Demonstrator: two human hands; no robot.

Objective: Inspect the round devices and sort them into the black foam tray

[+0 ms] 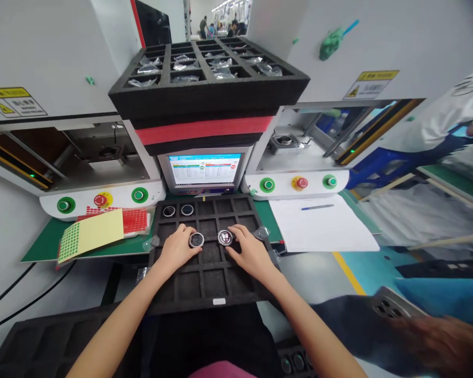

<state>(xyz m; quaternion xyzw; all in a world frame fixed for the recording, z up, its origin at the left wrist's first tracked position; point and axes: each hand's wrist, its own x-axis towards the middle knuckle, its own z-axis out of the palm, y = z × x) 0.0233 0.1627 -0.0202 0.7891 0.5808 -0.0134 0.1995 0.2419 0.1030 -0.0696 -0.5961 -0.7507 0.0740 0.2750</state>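
Over the black foam tray (189, 277), my left hand (178, 247) is closed on a round watch body (196, 240) with a silver rim and a dark face. To its right, my right hand (249, 251) grips a second round watch body (225, 238) whose screen is lit with white and red marks. Two more dark-faced watch bodies, a left one (168, 211) and a right one (187, 210), lie in compartments of the tray's back row. Both held pieces face up, a short gap apart.
A monitor (205, 170) stands behind the tray, under stacked foam trays (208, 100) of bagged parts. Presses flank it, with red stop buttons (100, 200) and green buttons (267, 185). Sticker sheets (92, 233) lie left; paper (323, 226) and a pen (317, 207) lie right. Someone's hand holds a phone (394, 304).
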